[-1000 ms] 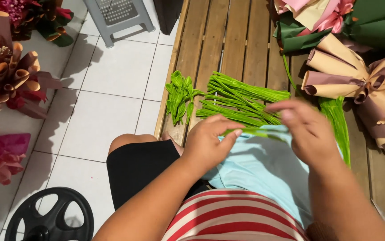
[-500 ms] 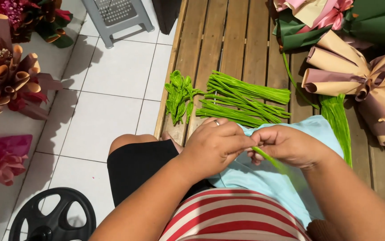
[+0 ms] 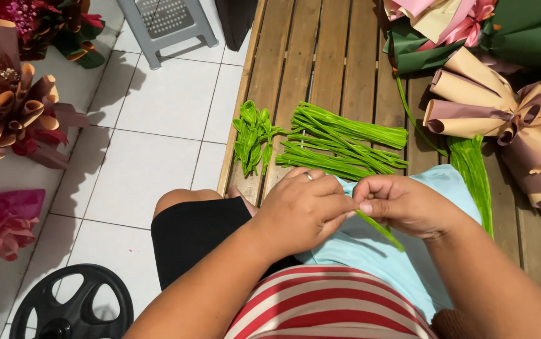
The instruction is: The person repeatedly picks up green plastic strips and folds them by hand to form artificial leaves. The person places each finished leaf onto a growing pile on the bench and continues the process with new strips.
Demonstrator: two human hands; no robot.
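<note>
Green fuzzy wire stem [image 3: 378, 229] is pinched by both hands' fingers, left hand [image 3: 300, 210] and right hand [image 3: 402, 204]; twisting seems under way, needing a steady grip.

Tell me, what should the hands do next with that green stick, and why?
Probably lay it with the pile of green stems on the wooden slats. The left hand and right hand pinch one green stem together over the lap, and similar stems lie there.
</note>
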